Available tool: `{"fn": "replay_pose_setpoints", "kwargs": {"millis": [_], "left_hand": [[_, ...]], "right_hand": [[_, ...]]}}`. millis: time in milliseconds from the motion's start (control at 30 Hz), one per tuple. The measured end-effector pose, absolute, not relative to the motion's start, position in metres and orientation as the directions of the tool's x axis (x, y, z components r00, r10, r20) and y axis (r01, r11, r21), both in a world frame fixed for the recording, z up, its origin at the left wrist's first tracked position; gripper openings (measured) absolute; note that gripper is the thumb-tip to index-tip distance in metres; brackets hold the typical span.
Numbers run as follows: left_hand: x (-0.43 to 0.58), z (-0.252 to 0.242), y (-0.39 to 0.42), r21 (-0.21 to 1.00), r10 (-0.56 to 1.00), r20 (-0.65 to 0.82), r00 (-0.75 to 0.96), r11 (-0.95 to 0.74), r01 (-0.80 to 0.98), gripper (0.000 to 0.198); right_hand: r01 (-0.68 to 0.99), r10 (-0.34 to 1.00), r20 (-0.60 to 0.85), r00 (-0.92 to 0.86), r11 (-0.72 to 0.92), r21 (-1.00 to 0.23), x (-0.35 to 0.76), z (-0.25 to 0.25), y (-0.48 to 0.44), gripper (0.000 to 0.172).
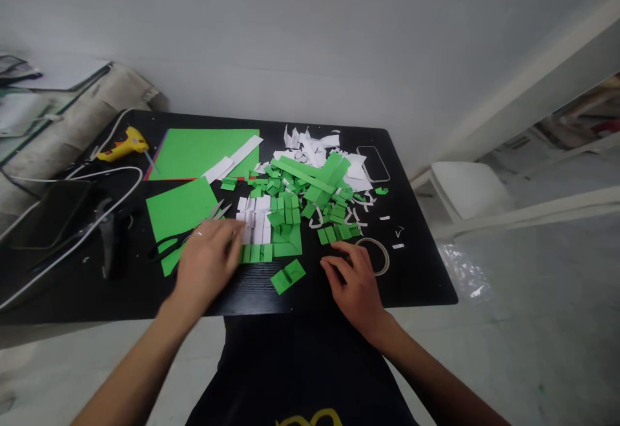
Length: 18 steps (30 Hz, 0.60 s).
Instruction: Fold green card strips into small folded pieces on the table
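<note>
My left hand, slightly blurred, is at the left edge of a white pleated paper piece, over the black-handled scissors. Its fingers are bent, with a gap between thumb and forefinger, and nothing shows in them. Green pleated paper pieces lie beside the white one. A small folded green piece is on the table between my hands. To the right, my right hand rests with loosely curled, parted fingers and holds nothing, just below a green pleated strip.
Green and white paper scraps are heaped at the back. Green sheets lie on the left, near a yellow glue gun and a white cable. A tape-like ring is by my right hand. A white stool stands beyond the table.
</note>
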<state>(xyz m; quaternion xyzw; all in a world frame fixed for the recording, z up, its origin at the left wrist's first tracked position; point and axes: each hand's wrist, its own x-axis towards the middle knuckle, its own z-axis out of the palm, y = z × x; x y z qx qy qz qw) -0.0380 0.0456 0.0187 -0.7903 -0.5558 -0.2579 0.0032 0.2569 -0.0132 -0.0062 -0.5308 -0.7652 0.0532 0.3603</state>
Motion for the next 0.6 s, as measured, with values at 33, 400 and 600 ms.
{"fn": "replay_pose_setpoints", "kwargs": {"millis": [33,400,600], "left_hand": [[-0.050,0.022,0.062,0.264,0.903,0.378,0.204,-0.316,0.911,0.029],[-0.087,0.011,0.185,0.155,0.976,0.077,0.206,-0.215,0.964,0.033],[-0.105,0.011,0.185,0.299,0.968,0.117,0.223,-0.248,0.921,0.022]], "right_hand": [[0.754,0.850,0.493,-0.187,0.445,-0.483,0.254,-0.004,-0.013,0.013],[0.458,0.818,0.352,-0.454,0.553,-0.695,0.215,-0.013,-0.008,0.023],[0.478,0.814,0.253,-0.523,0.527,-0.703,0.221,-0.022,-0.008,0.023]]}}
